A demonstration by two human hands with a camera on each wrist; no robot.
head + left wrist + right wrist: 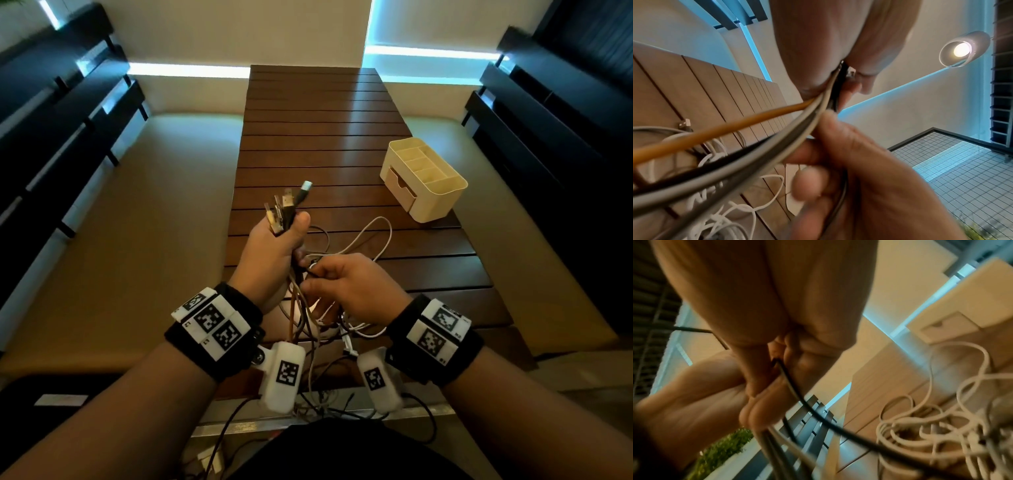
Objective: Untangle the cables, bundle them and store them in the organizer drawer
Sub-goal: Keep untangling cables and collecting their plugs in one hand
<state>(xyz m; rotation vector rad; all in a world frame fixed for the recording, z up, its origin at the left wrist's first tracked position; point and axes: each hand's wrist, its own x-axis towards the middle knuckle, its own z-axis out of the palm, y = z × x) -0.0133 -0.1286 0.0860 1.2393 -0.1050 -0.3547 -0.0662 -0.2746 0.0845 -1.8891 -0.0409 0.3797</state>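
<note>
One slatted table [325, 137] carries the organizer [424, 178] at its right side, drawer [399, 186] shut. Loose cables [356, 246] loop on the slats between organizer and hands, well apart from the drawer. Left hand [274, 257] grips a bunch of cables upright, plugs [287, 205] protruding above the fist. Right hand [352, 287], just beside it, pinches a black cable [797, 395] below the fist.

The organizer [424, 178] stands on the desk [325, 120], far right of the hands; loose cables [370, 240] lie between them, with benches flanking the desk
</note>
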